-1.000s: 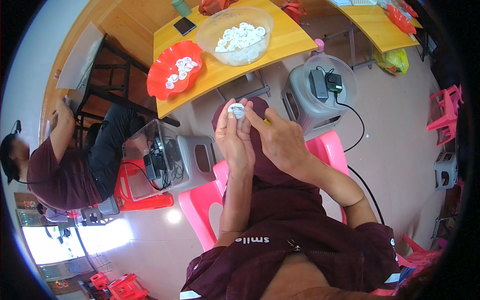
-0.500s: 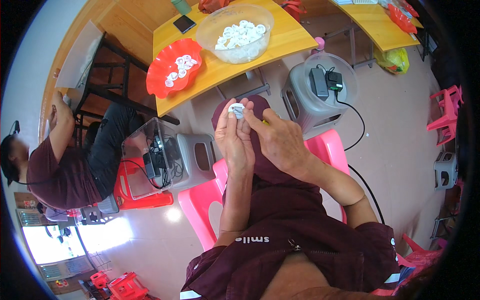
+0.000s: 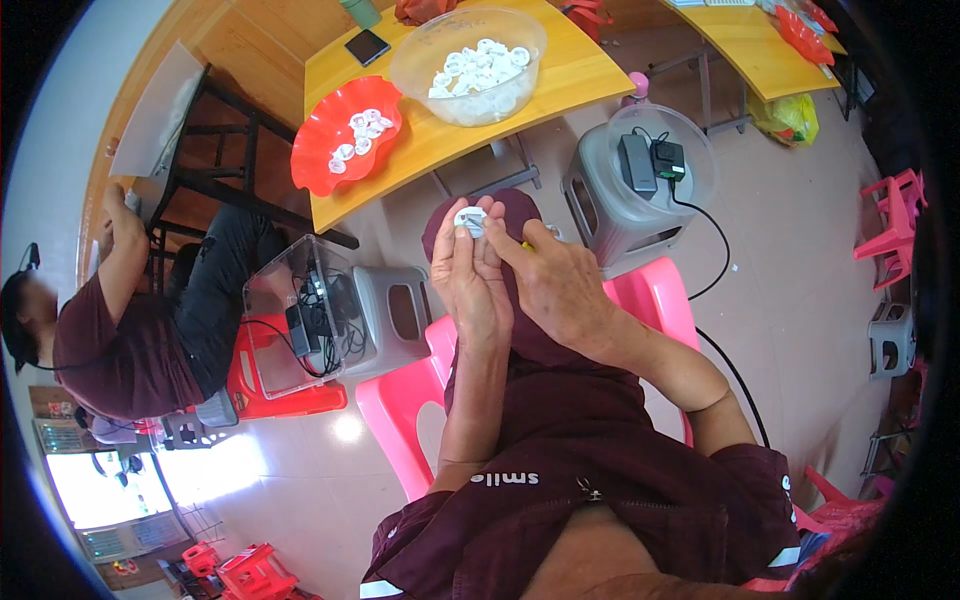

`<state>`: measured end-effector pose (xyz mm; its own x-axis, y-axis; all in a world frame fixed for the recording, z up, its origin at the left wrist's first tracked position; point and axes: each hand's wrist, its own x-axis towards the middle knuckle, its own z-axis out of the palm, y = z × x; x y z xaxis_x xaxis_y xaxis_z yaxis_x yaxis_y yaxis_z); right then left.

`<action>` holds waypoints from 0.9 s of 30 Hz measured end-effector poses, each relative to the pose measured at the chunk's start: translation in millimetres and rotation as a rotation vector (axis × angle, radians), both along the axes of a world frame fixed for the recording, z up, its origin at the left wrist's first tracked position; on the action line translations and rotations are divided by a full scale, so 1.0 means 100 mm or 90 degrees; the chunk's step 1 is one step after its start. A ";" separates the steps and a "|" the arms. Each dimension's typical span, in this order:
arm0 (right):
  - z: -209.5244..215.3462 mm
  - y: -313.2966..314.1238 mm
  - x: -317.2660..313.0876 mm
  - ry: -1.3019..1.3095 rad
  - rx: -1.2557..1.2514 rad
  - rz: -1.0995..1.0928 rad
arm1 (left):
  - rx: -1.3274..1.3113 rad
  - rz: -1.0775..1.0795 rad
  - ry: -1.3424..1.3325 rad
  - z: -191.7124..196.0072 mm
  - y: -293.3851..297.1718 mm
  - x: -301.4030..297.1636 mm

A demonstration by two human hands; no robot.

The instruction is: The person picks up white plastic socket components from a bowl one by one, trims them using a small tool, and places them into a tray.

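My left hand (image 3: 470,285) is turned palm up over my knee and pinches a small round white plastic piece (image 3: 469,221) between thumb and fingers. The piece has a grey recess or slot in its face. My right hand (image 3: 562,290) is curled, its index finger reaching to the right edge of the white piece. A bit of a small yellow thing (image 3: 528,245) shows inside its grip; most of that is hidden, so its kind cannot be made out. On the table ahead, similar white pieces (image 3: 482,68) fill part of a clear bowl (image 3: 415,85), and several more lie in a wavy red dish (image 3: 312,140).
The yellow wooden table (image 3: 575,70) also bears a phone (image 3: 368,47). At right, a grey stool (image 3: 625,215) carries a clear tub with black adapters (image 3: 638,165); a cable runs to the floor. At left stand another grey stool (image 3: 385,310), a clear box (image 3: 262,330) of cables and a seated person (image 3: 130,340).
My left hand and the white piece have shifted slightly, the piece's face showing a little differently. My right hand stays close beside it. The person at left has moved a hand.
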<state>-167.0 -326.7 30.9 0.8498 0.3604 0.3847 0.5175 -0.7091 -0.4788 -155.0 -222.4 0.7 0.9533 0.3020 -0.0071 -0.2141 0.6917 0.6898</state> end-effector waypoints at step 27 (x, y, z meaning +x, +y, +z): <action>0.25 -0.18 0.01 -0.055 0.009 -0.051 | 0.104 -0.040 0.070 0.15 0.20 0.01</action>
<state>-165.7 -344.3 56.0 0.8392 0.2872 0.4618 0.4993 -0.7435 -0.4449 -153.5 -202.0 15.3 0.9665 0.2476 -0.0671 -0.0917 0.5779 0.8109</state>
